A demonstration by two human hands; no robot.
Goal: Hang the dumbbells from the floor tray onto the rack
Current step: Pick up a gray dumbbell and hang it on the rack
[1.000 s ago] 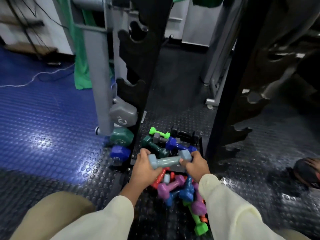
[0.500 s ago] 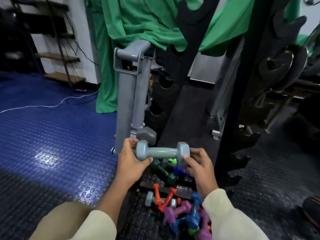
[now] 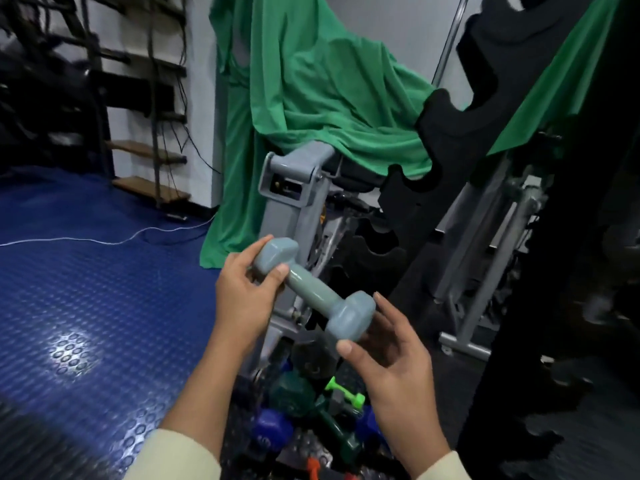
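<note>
A grey-blue dumbbell [image 3: 313, 289] was in the air between the two hands, tilted, its far head up and to the left, its near head lower and to the right. The left hand [image 3: 244, 292] pinched the upper head between thumb and curled fingers. The right hand [image 3: 393, 368] cupped the lower head from beneath, thumb tip against its underside and fingers loosely curved behind it; how firmly it gripped could not be told. The dumbbell was held well above the floor tray [image 3: 304, 452], where other dumbbells lay in a heap: a small bright green one [image 3: 344, 393], a dark green one [image 3: 294, 396], a blue one [image 3: 268, 433]. The black rack [image 3: 460, 133], with scalloped notches down its upright, stood just beyond and to the right of the held dumbbell; a second dark upright was at the far right. Judged step: carrying one dumbbell from tray to rack, not yet hung. The next move likely called for levelling the handle, lining it up with a free pair of notches, and lowering it in so both heads cleared the uprights. Which notches were free could not be fully seen.
</note>
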